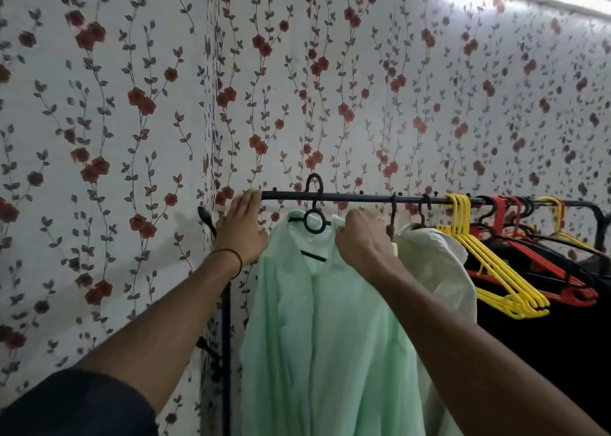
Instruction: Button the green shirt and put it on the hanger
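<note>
left hand (243, 227), open, braces on the rail (363, 199); right hand (360, 235) pinches the green shirt (317, 336), likely squaring it on the hanger (305, 223).

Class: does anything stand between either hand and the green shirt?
Nothing visible does. The right hand holds the green shirt at its collar; the left hand lies beside its shoulder, at the end of the rail.

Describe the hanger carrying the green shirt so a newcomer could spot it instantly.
Find the black rail running across the flowered wall. Near its left end hangs the green shirt on a black hanger. Unlike the bare yellow hangers and red hangers bunched further right, it is black, carries a garment and shows a round ring below its hook.
</note>
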